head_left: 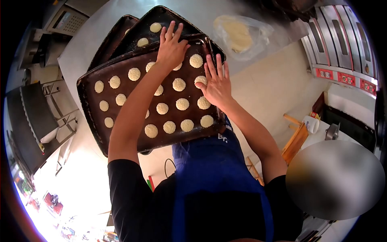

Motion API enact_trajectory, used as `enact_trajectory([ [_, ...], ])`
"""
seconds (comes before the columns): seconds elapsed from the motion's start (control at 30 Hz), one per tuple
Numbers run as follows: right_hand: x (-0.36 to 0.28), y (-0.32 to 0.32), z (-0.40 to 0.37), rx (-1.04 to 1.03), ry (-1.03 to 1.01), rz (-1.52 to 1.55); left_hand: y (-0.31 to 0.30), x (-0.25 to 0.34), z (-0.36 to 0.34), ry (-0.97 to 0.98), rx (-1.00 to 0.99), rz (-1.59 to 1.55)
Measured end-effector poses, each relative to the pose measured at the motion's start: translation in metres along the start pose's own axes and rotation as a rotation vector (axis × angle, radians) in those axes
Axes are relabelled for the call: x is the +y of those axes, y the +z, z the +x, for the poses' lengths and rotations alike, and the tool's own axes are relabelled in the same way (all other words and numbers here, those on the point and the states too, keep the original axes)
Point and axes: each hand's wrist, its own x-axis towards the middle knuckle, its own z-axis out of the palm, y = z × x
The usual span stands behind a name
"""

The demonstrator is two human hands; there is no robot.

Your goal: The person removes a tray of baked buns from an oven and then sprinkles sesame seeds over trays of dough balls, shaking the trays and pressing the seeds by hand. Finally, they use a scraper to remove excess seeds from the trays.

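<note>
1. The left hand [171,46] lies flat on the far part of the front tray [192,92], fingers spread, the palm over one of the dough rounds [162,108].
2. The right hand [217,82] is also open, its fingers apart, and it rests on rounds near the right edge of this tray.
3. Neither hand pinches anything; both only press from above.
4. The front tray is dark and carries rows of pale, crumb-coated rounds.
5. It lies partly over a second tray [157,14], and a third tray [117,32] is to the left behind it.
6. All the trays are on a white table [88,44].
7. A plastic bag [240,34] with dough inside lies on the table, to the right of the trays.
8. The person wears a blue apron [213,169].
</note>
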Motion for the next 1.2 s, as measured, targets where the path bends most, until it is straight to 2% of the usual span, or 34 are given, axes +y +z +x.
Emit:
enact_trajectory([
  [0.07,0.0,-0.002,0.0,-0.016,-0.029,-0.005,-0.001,0.0,0.001,0.012,-0.109,0.044],
  [0.2,0.002,-0.004,-0.003,0.023,-0.026,0.085,0.008,-0.004,-0.001,-0.02,-0.101,0.041],
  [0.27,0.011,0.0,0.005,0.315,0.189,0.581,0.013,-0.006,-0.004,-0.045,-0.092,-0.043],
  [0.3,0.016,-0.016,0.024,0.307,0.162,0.581,0.014,-0.008,-0.004,-0.069,-0.08,-0.036],
  [0.37,0.032,-0.048,0.077,0.41,0.172,0.92,0.016,-0.005,-0.007,-0.095,-0.054,-0.105],
  [0.43,0.035,-0.068,0.144,0.485,0.195,0.994,0.015,0.0,-0.008,-0.1,-0.041,-0.102],
  [0.5,0.02,-0.087,0.205,0.379,0.25,1.282,0.008,0.007,-0.01,-0.13,-0.031,-0.093],
  [0.57,0.021,-0.065,0.268,0.118,0.038,0.874,-0.003,0.015,-0.014,-0.131,-0.004,-0.104],
  [0.63,0.011,-0.024,0.281,-0.007,-0.079,0.696,-0.015,0.024,-0.021,-0.123,0.014,-0.123],
  [0.67,0.018,0.013,0.28,0.208,-0.171,0.792,-0.023,0.027,-0.027,-0.124,0.017,-0.146],
  [0.73,0.026,-0.015,0.25,0.637,-0.272,0.705,-0.032,0.028,-0.039,-0.13,0.073,-0.195],
  [0.8,0.049,-0.055,0.187,0.374,-0.077,0.9,-0.048,0.03,-0.057,-0.135,0.051,-0.25],
  [0.87,0.067,-0.067,0.12,0.022,0.007,1.128,-0.059,0.034,-0.061,-0.133,0.083,-0.31],
  [0.93,0.075,-0.067,0.075,0.113,-0.306,0.987,-0.063,0.034,-0.066,-0.124,0.084,-0.334],
  [1.07,0.031,-0.068,0.022,0.257,-0.215,0.789,-0.072,0.036,-0.074,-0.123,0.123,-0.357],
  [1.13,0.029,-0.063,0.012,0.17,-0.286,0.591,-0.072,0.035,-0.077,-0.12,0.118,-0.379],
  [1.2,0.037,-0.053,0.018,0.219,-0.321,0.599,-0.074,0.03,-0.074,-0.045,0.047,-0.409],
])
